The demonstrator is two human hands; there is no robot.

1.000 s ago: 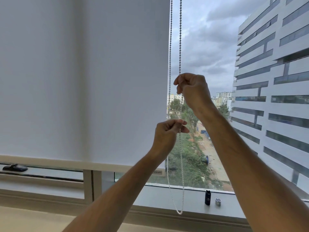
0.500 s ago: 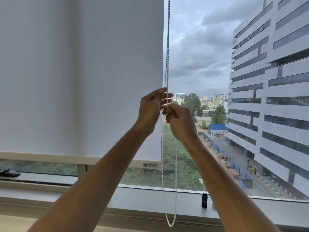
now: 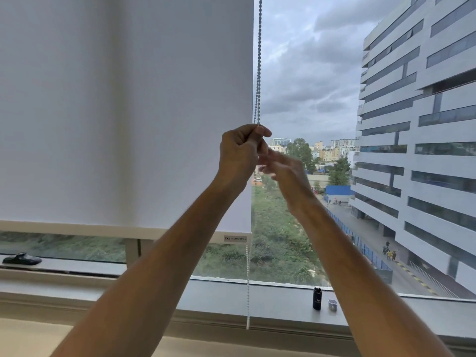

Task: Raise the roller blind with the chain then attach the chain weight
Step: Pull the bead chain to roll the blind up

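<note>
1. Down at the blind's [image 3: 123, 112] bottom bar, a small tag [image 3: 235, 238] near the right corner reads "asianpaints" beside a logo.
2. On the sill [image 3: 257, 300], a dark little bottle [image 3: 317, 298] stands upright with a pale mark on it too small to read; just beside it sits a small grey cup-like piece [image 3: 332, 304], contents hidden from here.
3. Left hand [image 3: 240, 153] is closed around the chain [image 3: 258, 60], thumb and forefinger pinching it where it runs down from above, right by the blind's edge.
4. Right hand [image 3: 286, 173] is just below and touching the left, blurred; I cannot tell whether its fingers hold the chain.
5. Below the hands the chain hangs straight, ending in front of the sill's lower edge.
6. At far left a dark window handle [image 3: 22, 259] lies on the frame.
</note>
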